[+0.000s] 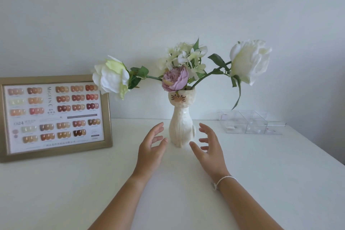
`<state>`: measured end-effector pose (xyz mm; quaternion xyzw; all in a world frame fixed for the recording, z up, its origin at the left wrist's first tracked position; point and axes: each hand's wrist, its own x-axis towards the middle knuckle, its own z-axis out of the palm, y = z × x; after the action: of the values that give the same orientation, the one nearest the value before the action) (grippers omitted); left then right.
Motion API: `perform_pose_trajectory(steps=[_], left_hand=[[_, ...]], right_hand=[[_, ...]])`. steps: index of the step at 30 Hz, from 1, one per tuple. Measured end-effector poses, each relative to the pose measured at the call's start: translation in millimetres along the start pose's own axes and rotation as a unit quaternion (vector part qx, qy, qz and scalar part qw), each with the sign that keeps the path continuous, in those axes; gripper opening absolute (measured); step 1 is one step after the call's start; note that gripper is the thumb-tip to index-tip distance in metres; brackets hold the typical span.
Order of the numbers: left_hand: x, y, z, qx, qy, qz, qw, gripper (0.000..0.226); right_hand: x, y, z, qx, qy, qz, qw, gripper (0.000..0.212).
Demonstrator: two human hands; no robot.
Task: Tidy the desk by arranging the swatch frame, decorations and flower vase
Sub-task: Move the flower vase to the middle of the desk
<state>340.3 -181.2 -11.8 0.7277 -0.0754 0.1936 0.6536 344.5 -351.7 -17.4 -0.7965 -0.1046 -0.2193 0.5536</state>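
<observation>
Your left hand and right hand flank the cat-shaped flower vase, fingers spread, grasping nothing and not touching it. The vase stands upright mid-desk; the swatch frame stands propped at left, clear boxes at right.

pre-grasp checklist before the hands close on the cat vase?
1. Both hands open: left hand and right hand spread, ok.
2. Hands flank the cat vase, apart from it: ok.
3. Vase upright on the desk: ok.
4. Long rose stems clear of the swatch frame: not ok, the left bloom overlaps the frame's corner in view.
5. Clear boxes away from the vase: ok.
6. Vase weight or water inside: cannot tell.
</observation>
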Motion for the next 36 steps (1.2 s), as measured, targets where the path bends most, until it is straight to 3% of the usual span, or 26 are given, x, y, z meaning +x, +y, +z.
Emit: perform_pose_trajectory(steps=[8, 14, 18, 29, 36], left_hand=[[-19.2, 32.8, -33.8, -0.033, 0.105, 0.05, 0.993, 0.046], [-1.1, 79.4, -60.7, -0.035, 0.166, 0.11, 0.979, 0.059], [17.7, 108.8, -70.4, -0.034, 0.171, 0.128, 0.976, 0.067], [41.4, 129.7, -60.5, -0.001, 0.052, 0.089, 0.995, 0.061], [44.7, 119.5, -48.7, 0.016, -0.01, 0.059, 0.998, 0.062]], right_hand=[[-35.3, -27.5, -34.4, 0.047, 0.071, -0.015, 0.996, 0.051], [-5.7, -76.5, -66.6, 0.099, 0.189, -0.061, 0.975, 0.059], [19.7, -112.6, -81.7, 0.112, 0.22, -0.086, 0.965, 0.067], [51.6, -130.3, -77.4, 0.029, 0.105, -0.08, 0.991, 0.065], [45.2, -114.6, -53.5, -0.051, -0.016, -0.091, 0.994, 0.062]])
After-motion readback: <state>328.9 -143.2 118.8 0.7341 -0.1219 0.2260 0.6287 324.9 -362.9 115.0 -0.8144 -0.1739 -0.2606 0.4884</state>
